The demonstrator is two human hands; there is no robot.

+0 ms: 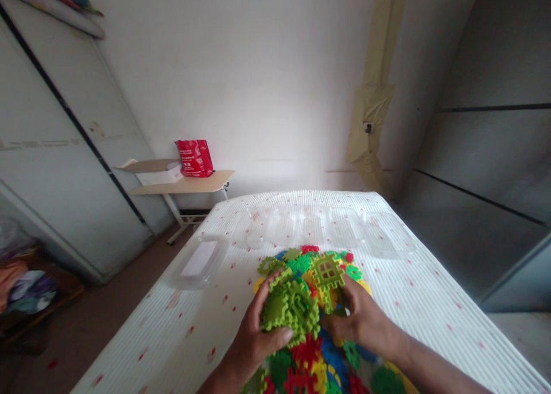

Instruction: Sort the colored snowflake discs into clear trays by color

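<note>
A clump of light-green pieces (pixel 287 309) is held up just above the middle of a heap of toy pieces (pixel 308 354). The heap is spread over the near part of the bed (pixel 430 302). The left hand (pixel 257 332) is wrapped round the clump's left side, thumb underneath, and its fingers (pixel 263 295) are curled shut over the top edge, so the clump is gripped firmly. The right hand (pixel 362 320) is brought in from the other side. Its fingers (pixel 349 290) are closed on the lower edge of a green grid piece (pixel 327 272), which stands upright and is pressed against the top right of the clump. Whether the grid piece is already locked into the clump cannot be told.

Below and around both hands, red, yellow, blue and darker green pieces are seen lying loose in the heap, some of them hidden under the wrists. The bed is covered with a white ribbed sheet dotted with red.

Further back, a row of clear plastic trays (pixel 340 224) is laid across the bed, well apart from the hands, and one more clear container (pixel 198 263) sits near the bed's left edge. Beyond the bed, by the wall, a small side table (pixel 202 182) is seen, with a red bag (pixel 195 157) and an open cardboard box (pixel 150 167) resting on it.
</note>
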